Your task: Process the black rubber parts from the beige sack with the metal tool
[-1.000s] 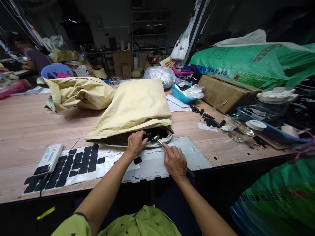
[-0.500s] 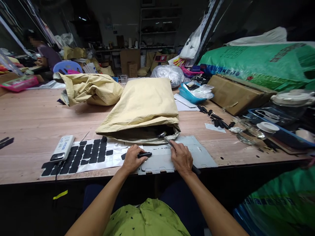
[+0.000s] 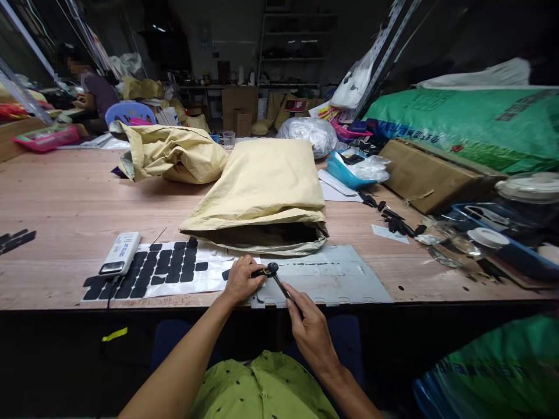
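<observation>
My right hand [image 3: 310, 326] is closed around the handle of a small hammer [image 3: 278, 279] with a metal shaft. The hammer's dark rounded head is at the end of a slim black part [image 3: 258, 272], touching it or just over it. My left hand [image 3: 241, 280] pinches that part low over a grey board [image 3: 323, 279] at the table's front edge. Just beyond the hands, a cream sack [image 3: 271, 180] lies with its mouth gaping toward me; its inside is dark. Left of my left hand is a white sheet with black rounded stickers [image 3: 174, 262].
A white boxy device [image 3: 120, 254] with a cable rests by the stickers. A second cream sack [image 3: 174, 154] lies farther back. To the right are black parts [image 3: 395, 221], a cardboard box [image 3: 437, 174] and a blue tray [image 3: 524, 250]. Another person [image 3: 94, 87] sits far left.
My right hand has drawn the hammer back from the sack mouth, bringing its head leftward to the black part. My left hand still holds that part. The view has shifted slightly.
</observation>
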A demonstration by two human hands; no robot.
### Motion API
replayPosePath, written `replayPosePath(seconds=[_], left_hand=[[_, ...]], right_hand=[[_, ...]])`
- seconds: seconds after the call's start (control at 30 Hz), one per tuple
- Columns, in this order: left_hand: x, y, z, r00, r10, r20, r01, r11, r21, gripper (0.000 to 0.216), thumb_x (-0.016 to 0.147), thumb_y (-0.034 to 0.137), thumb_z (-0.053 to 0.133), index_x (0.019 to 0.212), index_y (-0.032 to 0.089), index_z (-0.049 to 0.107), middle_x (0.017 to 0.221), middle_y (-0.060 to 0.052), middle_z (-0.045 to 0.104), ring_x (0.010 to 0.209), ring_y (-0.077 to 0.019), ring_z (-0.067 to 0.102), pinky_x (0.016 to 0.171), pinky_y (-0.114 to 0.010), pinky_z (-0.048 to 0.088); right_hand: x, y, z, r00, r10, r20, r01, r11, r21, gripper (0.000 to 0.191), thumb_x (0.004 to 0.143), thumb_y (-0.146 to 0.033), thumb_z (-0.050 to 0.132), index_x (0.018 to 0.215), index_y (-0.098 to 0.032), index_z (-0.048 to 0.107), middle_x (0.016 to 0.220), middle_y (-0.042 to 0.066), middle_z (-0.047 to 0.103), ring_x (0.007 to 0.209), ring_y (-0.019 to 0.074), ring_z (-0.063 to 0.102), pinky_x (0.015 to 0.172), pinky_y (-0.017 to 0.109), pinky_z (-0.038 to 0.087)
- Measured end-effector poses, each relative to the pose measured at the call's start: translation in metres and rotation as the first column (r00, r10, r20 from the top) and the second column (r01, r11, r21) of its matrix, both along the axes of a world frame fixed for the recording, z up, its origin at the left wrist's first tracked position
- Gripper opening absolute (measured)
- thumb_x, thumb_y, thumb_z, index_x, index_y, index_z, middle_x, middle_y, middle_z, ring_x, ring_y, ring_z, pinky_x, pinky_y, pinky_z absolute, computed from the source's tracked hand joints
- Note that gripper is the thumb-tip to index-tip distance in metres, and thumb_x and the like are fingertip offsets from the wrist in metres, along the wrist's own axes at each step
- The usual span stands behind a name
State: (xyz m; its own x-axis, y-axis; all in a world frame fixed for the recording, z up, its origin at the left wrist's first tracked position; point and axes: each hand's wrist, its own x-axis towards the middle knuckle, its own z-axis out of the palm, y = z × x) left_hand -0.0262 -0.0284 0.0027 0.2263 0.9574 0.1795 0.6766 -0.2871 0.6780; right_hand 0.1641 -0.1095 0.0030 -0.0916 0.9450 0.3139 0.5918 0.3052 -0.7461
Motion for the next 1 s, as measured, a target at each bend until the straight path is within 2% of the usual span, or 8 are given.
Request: replayPosePath(seconds=[0.2,0.37,0.53,0.7,0.87,1.0], left_hand=[[0.0,0.0,0.004,1.0,0.015,0.015,-0.014,0.998,-0.062,0.019,0.081,0.024,0.069,0.098,0.028,0.077,0.084,0.0,0.06,0.086,-0.0182,0.054,0.076,-0.032,0.04],[0.001,0.001,0.003,0.999,0.037,0.027,-0.034,0.996,-0.082,0.018,0.078,0.023,0.071,0.095,0.028,0.077,0.082,0.0,0.061,0.085,-0.0183,0.054,0.076,-0.032,0.039],[0.001,0.001,0.0,0.998,0.045,0.032,-0.043,0.997,-0.06,0.019,0.078,0.024,0.072,0.096,0.027,0.077,0.084,0.0,0.062,0.087,-0.019,0.055,0.077,-0.032,0.041],[0.001,0.001,0.002,0.999,0.042,0.035,-0.039,0.997,-0.068,0.02,0.077,0.024,0.072,0.096,0.026,0.077,0.083,-0.001,0.062,0.087,-0.0195,0.056,0.077,-0.033,0.041],[0.002,-0.002,0.004,0.998,0.061,0.012,-0.06,0.996,-0.072,0.02,0.078,0.024,0.071,0.097,0.025,0.077,0.085,-0.002,0.062,0.087,-0.0203,0.056,0.078,-0.033,0.043],[0.003,-0.004,0.006,0.997,0.073,-0.004,-0.073,0.995,-0.072,0.02,0.077,0.026,0.071,0.097,0.023,0.076,0.085,-0.002,0.061,0.087,-0.0212,0.056,0.078,-0.034,0.044]], right_hand=[[-0.002,0.002,0.004,0.996,-0.025,0.085,0.019,0.997,0.073,0.042,0.097,-0.025,0.042,0.137,-0.027,0.054,0.11,0.007,0.068,0.1,0.0169,0.064,0.088,0.028,0.052],[0.0,0.0,0.005,0.985,-0.023,0.169,0.024,1.0,-0.001,0.041,0.098,-0.026,0.038,0.135,-0.028,0.056,0.097,0.006,0.067,0.085,0.016,0.064,0.079,0.027,0.053],[0.004,0.002,0.011,0.993,-0.069,0.095,0.065,0.997,0.047,0.042,0.098,-0.028,0.04,0.137,-0.028,0.054,0.104,0.007,0.066,0.094,0.0173,0.064,0.085,0.029,0.051],[0.008,0.001,0.006,0.995,-0.042,0.089,0.047,0.997,-0.056,0.04,0.098,-0.029,0.04,0.134,-0.028,0.057,0.108,0.006,0.068,0.097,0.017,0.064,0.083,0.028,0.052],[0.025,0.034,0.006,0.97,-0.197,0.143,0.192,0.98,0.045,0.04,0.096,-0.029,0.042,0.132,-0.026,0.059,0.117,0.006,0.066,0.105,0.0189,0.062,0.087,0.031,0.049],[0.044,0.078,0.002,0.867,-0.349,0.356,0.309,0.937,0.164,0.04,0.093,-0.021,0.041,0.127,-0.024,0.062,0.098,0.006,0.067,0.086,0.018,0.058,0.072,0.029,0.044]])
